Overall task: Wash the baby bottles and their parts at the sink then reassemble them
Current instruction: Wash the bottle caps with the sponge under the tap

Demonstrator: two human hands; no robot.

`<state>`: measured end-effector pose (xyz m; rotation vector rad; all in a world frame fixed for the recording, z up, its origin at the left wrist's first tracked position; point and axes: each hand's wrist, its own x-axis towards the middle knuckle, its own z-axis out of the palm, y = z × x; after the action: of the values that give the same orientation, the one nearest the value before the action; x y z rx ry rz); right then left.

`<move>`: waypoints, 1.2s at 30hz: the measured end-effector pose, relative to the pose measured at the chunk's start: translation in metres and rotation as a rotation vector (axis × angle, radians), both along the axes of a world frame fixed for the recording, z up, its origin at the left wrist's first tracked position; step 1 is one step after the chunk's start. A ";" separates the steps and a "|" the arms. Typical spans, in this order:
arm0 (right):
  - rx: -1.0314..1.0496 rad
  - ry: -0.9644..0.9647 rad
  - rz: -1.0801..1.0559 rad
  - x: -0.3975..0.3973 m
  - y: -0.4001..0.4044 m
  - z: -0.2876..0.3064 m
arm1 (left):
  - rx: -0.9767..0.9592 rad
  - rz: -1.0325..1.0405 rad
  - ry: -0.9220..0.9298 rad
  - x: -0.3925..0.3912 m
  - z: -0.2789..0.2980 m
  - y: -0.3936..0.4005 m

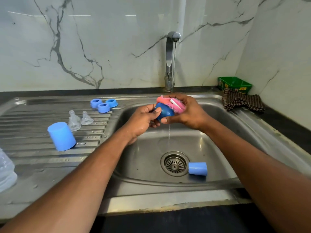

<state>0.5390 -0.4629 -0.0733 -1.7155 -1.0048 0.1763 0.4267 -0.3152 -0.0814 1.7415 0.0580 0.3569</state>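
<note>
Over the sink basin (210, 148), my left hand (143, 120) grips a blue bottle cap (165, 112). My right hand (188, 111) holds a pink scrubber (170, 102) pressed against that cap, under a thin stream from the tap (170, 61). A second blue cap (197, 168) lies on its side beside the drain (175, 163). On the drainboard (33, 118) stand a third blue cap (61, 136), two clear teats (80, 120) and three blue collar rings (103, 105). A clear bottle (5, 170) shows partly at the left edge.
A green box (234, 84) and a checked dark cloth (240, 100) sit at the back right corner of the counter. Marble wall rises behind the sink and on the right.
</note>
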 end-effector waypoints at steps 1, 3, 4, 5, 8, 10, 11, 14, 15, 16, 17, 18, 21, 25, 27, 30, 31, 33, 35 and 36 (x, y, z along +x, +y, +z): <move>0.007 -0.031 -0.009 0.001 0.003 0.000 | -0.015 0.015 -0.003 0.001 0.000 0.001; 0.013 -0.092 -0.093 -0.002 0.007 -0.001 | -0.107 0.048 -0.015 0.002 -0.001 0.003; 0.010 -0.130 -0.164 -0.004 0.008 0.001 | -0.160 0.060 -0.030 0.004 0.001 0.005; -0.014 -0.172 -0.239 -0.007 0.008 0.001 | -0.204 0.073 -0.037 0.005 0.000 0.005; -0.076 -0.280 -0.409 -0.011 0.006 0.003 | -0.243 0.116 -0.033 0.007 0.000 0.006; -0.068 -0.312 -0.450 -0.012 0.003 0.003 | -0.210 0.111 -0.025 0.006 0.001 0.006; -0.055 -0.315 -0.430 -0.013 0.002 0.002 | -0.188 0.096 -0.015 0.006 0.001 0.007; -0.063 -0.327 -0.231 -0.021 0.000 0.000 | -0.154 0.066 0.015 0.003 0.000 0.007; -0.080 -0.354 -0.177 -0.023 0.002 -0.001 | -0.163 0.078 0.010 0.003 -0.001 0.008; -0.098 -0.388 -0.156 -0.025 0.005 -0.001 | -0.179 0.099 0.001 0.003 -0.002 0.008; -0.117 -0.422 -0.176 -0.027 0.008 0.000 | -0.204 0.123 -0.012 0.004 -0.001 0.007; -0.128 -0.458 -0.228 -0.028 0.011 0.002 | -0.233 0.149 -0.029 0.004 -0.001 0.005; -0.101 -0.530 -0.432 -0.030 0.015 0.008 | -0.272 0.250 -0.081 0.005 0.002 -0.004; -0.039 -0.537 -0.197 -0.041 0.018 0.004 | -0.290 0.413 -0.143 0.009 0.000 -0.015; -0.024 -0.593 -0.100 -0.049 0.021 0.002 | -0.332 0.424 -0.169 0.008 0.003 -0.018; -0.010 -0.631 -0.226 -0.047 0.021 0.010 | -0.329 0.333 -0.184 0.007 0.002 -0.019; -0.001 -0.587 -0.302 -0.044 0.019 0.012 | -0.313 0.312 -0.177 0.007 0.000 -0.019; 0.004 -0.528 -0.356 -0.042 0.013 0.011 | -0.313 0.322 -0.160 0.008 -0.003 -0.020; -0.038 -0.632 -0.238 -0.051 0.012 0.006 | -0.391 0.346 -0.162 0.009 -0.002 -0.021; -0.085 -0.700 -0.163 -0.055 0.013 0.004 | -0.432 0.353 -0.168 0.008 0.000 -0.022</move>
<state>0.4841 -0.4503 -0.0696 -1.9725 -1.3557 -0.5302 0.4345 -0.3371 -0.0813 1.2652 0.3022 0.6940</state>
